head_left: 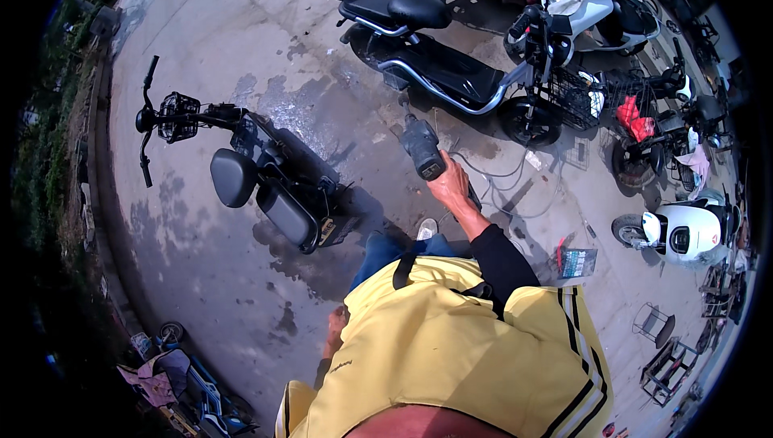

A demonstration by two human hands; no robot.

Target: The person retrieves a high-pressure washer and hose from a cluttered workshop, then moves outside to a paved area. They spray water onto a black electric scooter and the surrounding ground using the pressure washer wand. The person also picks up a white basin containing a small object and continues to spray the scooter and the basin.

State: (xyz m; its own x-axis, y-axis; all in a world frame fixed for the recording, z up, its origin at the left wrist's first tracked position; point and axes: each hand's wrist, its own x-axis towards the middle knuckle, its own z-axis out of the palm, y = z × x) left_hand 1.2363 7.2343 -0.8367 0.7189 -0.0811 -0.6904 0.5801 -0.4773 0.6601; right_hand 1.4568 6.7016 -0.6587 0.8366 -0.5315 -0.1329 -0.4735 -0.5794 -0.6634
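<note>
My right hand [451, 188] reaches forward out of a black sleeve and grips a dark cordless power drill [421, 148], its nose pointing away from me toward the ground. My left hand [334, 329] hangs low beside my yellow vest and is only partly visible; I cannot make out its fingers. A black electric scooter [270, 184] with a padded seat stands just to my left. Ahead of the drill, a second black scooter [451, 68] with a wire front basket [576, 100] is parked.
Loose cables [515, 180] and a small tray of parts [576, 262] lie on the stained concrete [209, 261] to my right. White scooters [684, 233] and other bikes crowd the right and top edges. Wire racks [664, 361] sit at the lower right.
</note>
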